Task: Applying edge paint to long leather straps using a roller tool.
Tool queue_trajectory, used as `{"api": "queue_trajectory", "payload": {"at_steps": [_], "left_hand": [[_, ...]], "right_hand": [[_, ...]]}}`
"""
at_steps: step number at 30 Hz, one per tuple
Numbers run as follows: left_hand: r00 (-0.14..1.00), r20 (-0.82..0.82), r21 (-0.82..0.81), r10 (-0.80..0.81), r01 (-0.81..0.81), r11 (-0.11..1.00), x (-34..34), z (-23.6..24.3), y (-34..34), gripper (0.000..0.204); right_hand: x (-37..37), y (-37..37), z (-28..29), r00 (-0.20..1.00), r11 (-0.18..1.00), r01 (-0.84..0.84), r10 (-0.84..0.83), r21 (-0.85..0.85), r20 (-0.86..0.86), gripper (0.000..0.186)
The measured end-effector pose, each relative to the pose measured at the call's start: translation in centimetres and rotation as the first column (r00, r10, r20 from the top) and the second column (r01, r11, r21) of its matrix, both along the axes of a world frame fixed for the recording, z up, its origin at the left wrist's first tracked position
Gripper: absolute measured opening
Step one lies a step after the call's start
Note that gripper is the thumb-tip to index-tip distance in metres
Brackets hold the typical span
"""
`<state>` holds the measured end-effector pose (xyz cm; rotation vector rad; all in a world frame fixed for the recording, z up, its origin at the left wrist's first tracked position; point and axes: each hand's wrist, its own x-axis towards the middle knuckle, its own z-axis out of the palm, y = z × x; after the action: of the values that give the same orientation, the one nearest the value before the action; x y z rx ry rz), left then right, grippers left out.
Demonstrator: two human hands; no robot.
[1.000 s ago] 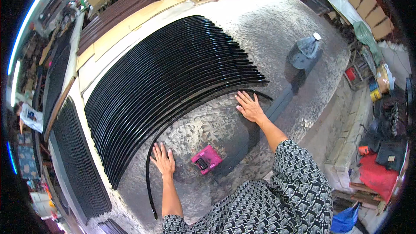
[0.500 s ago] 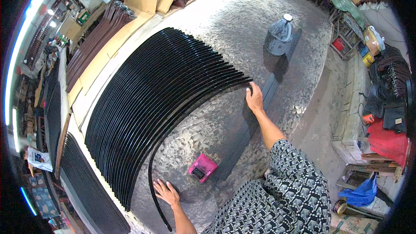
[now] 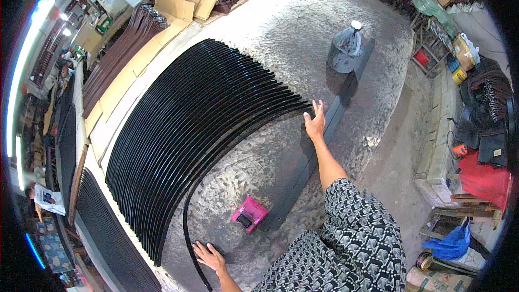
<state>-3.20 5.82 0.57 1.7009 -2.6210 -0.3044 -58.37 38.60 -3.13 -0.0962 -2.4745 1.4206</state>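
Observation:
A wide row of glossy black strips (image 3: 200, 119), curved in the fisheye view, lies side by side across the worktable. The nearest strip (image 3: 186, 221) swings away from the row at its lower end. Beside that end, my left hand (image 3: 211, 258) rests on the tabletop, fingers spread, fingertips close to the strip. My right hand (image 3: 315, 123) is at the strips' right-hand ends with fingers raised and apart; whether a fingertip touches the last strip cannot be made out. Between my arms sits a small pink box-shaped thing (image 3: 252, 212) with a dark panel.
A long flat dark bar (image 3: 319, 143) lies along the mottled worktable (image 3: 265, 157). A dark jug with a white top (image 3: 346, 51) stands beyond my right hand. Brown strips (image 3: 121, 57) and cardboard (image 3: 178, 4) line the far left. More black strips (image 3: 111, 227) lie lower left.
My right hand's fingers have straightened and lifted at the strip ends. My left hand stays spread beside the nearest strip, whose lower end sits slightly further left and lower in view.

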Motion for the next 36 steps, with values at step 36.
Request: {"api": "queue_trajectory", "payload": {"at_steps": [36], "left_hand": [[0.983, -0.144, -0.084, -0.111, 0.100, 0.992, -0.5, 0.2, -10.8, 0.055]], "right_hand": [[26.9, -32.1, 3.6, 0.084, -0.085, -0.747, 0.972, 0.660, 0.220, 0.060]]}}
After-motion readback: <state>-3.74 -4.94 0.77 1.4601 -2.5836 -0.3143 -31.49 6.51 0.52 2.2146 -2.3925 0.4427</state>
